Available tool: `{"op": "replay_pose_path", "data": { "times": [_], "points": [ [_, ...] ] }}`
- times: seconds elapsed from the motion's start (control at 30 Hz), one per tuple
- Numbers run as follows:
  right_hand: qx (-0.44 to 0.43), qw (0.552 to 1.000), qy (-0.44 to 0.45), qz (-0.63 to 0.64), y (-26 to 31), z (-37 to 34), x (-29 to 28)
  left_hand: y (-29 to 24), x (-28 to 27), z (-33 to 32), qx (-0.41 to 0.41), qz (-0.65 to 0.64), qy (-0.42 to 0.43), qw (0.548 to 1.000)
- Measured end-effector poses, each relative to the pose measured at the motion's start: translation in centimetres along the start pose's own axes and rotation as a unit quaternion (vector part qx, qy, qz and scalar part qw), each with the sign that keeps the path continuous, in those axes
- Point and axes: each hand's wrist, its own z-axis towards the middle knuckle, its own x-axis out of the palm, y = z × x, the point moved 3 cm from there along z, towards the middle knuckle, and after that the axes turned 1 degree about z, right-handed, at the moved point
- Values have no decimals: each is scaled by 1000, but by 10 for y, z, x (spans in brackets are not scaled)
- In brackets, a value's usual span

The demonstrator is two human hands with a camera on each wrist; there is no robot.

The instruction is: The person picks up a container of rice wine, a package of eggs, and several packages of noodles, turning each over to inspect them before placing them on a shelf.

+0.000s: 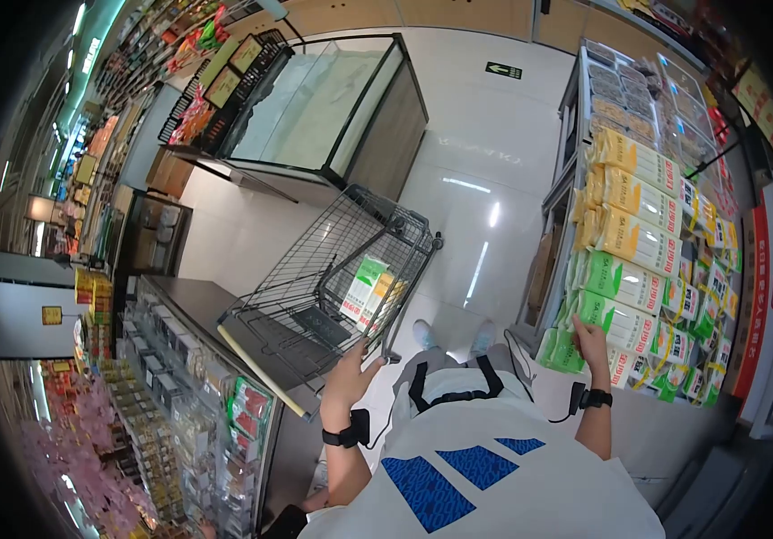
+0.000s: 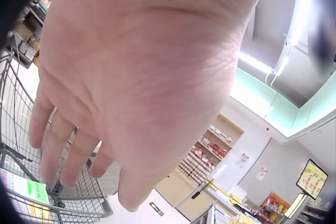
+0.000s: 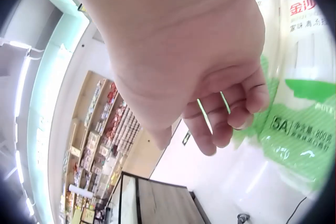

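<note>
Already a green pack [image 1: 365, 280] lies in the cart [image 1: 317, 328]; left hand [image 1: 348, 382] empty, right hand [image 1: 591, 343] loose, ungripping, by the stack [image 1: 615, 278], apparently nothing more lifted yet.

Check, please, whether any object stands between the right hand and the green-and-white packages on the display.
Nothing visible does. The right hand is right beside the green-and-white packages, with no object between them in the head view; whether they touch, I cannot tell.
</note>
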Motion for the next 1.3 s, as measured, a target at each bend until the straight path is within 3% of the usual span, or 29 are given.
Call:
{"op": "replay_pose_path", "data": {
  "times": [0.07, 0.2, 0.33, 0.53, 0.67, 0.73, 0.87, 1.0, 1.07, 1.1, 1.17, 1.2, 1.3],
  "points": [
    [-137, 989, 4, 57, 28, 2, 22, 18, -7, -9, -20, -19, -19, 999],
    [-237, 971, 20, -6, 81, 1, 60, 73, -21, -25, -77, -53, -57, 994],
    [-227, 971, 59, 34, 139, -7, 105, 127, -47, -43, -115, -88, -101, 984],
    [-325, 940, 68, -81, 224, -20, 182, 220, -75, -69, -182, -90, -175, 964],
    [-360, 918, 120, -112, 265, -26, 251, 263, -97, -76, -149, -89, -243, 954],
    [-321, 924, 164, -125, 283, -37, 277, 288, -103, -73, -178, -61, -257, 948],
    [-359, 873, 225, -241, 315, -51, 327, 350, -98, -56, -241, -14, -330, 913],
    [-359, 851, 267, -276, 350, -49, 374, 404, -85, -30, -270, 12, -393, 879],
    [-404, 810, 284, -316, 367, -41, 403, 423, -78, -15, -277, -186, -383, 861],
    [-404, 806, 289, -322, 374, -34, 419, 427, -74, -6, -284, -191, -383, 858],
    [-391, 785, 330, -350, 382, -18, 457, 434, -67, 8, -293, -360, -380, 800],
    [-388, 781, 337, -355, 385, -11, 476, 433, -66, 8, -302, -361, -379, 797],
    [-382, 746, 386, -385, 388, 18, 543, 428, -74, 14, -335, -477, -382, 718]
  ]
}}
